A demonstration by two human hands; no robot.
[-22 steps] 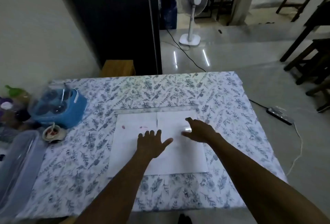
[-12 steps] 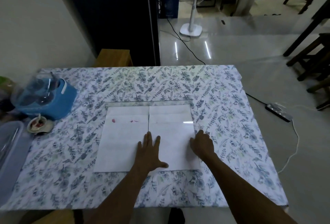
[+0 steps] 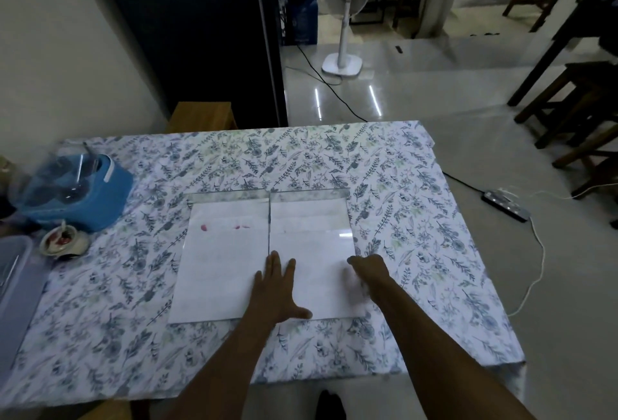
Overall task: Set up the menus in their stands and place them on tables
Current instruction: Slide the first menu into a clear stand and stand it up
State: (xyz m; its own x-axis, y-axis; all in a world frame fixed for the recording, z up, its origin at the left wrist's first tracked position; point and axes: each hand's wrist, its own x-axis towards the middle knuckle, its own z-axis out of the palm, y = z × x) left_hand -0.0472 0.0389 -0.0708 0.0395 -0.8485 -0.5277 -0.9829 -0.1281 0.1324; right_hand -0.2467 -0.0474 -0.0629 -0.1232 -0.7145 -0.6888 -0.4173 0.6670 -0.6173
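Sliding back toward the near edge, right hand [image 3: 368, 269] now curls loosely at the menu stand [image 3: 267, 252] corner, grasping nothing; left hand [image 3: 277, 289] fingers press it flat on the counter [image 3: 418, 252]. Lift probably next.

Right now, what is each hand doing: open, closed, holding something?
Left hand: open, flat on the white sheets, holding nothing.
Right hand: blurred at the right sheet's edge; cannot tell whether it grips.

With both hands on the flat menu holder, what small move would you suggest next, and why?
Probably curl the right hand under the holder's right edge and lift, while the flat left hand steadies it: the holder lies flat on the tablecloth, not upright.
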